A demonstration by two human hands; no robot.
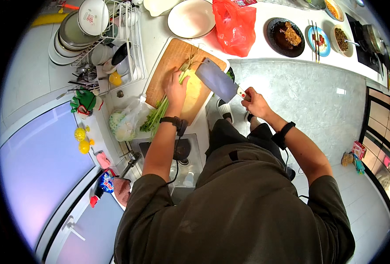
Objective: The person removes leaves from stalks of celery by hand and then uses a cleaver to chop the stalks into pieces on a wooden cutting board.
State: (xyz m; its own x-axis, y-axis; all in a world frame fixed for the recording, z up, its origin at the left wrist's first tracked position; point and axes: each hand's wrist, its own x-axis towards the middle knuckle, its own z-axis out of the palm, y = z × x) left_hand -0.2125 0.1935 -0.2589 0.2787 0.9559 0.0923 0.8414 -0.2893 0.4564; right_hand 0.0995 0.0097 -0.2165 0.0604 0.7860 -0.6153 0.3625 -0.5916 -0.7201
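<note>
My left hand (176, 90) grips a bunch of green stalks (163, 107), which look like celery, lying across a wooden cutting board (162, 69) with a pale rim. Stringy roots (191, 57) stick out past my fingers at the far end. The leafy tops (152, 120) hang over the board's near left edge. In my right hand (257, 104) is the handle of a cleaver (216, 79). Its broad blade is held over the right part of the board, beside the roots and apart from the stalks. Whether the blade touches the board I cannot tell.
Left of the board stand a wire dish rack (125, 39) and a bagged cabbage-like vegetable (124, 123). A sink (195, 148) lies nearer me. Beyond the board are a white basin (191, 18) and a red plastic bag (236, 29). Along the right counter sits a dark plate (285, 37) of food.
</note>
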